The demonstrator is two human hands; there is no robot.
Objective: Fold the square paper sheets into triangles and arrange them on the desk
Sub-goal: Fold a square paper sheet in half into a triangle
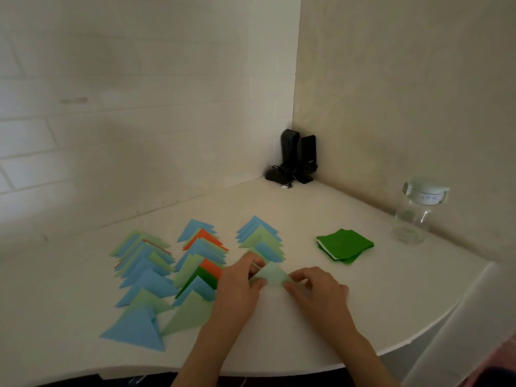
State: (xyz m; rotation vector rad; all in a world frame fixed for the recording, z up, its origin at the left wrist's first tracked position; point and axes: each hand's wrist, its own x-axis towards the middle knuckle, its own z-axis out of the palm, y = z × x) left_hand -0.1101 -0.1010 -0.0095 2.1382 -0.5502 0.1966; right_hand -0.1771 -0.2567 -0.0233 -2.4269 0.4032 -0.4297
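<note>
Head view: left hand (240, 280) and right hand (315, 286) pinch pale triangle (272, 275) near the green stack (344, 245).

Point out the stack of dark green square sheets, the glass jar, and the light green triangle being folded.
stack of dark green square sheets (346, 245): head view, middle of the top sheet.
glass jar (413, 219): head view, clear body below the lid.
light green triangle (273, 275): head view, bare paper between the hands.

dark green sheets (345, 245), seemingly pale green triangle (272, 275)
</note>
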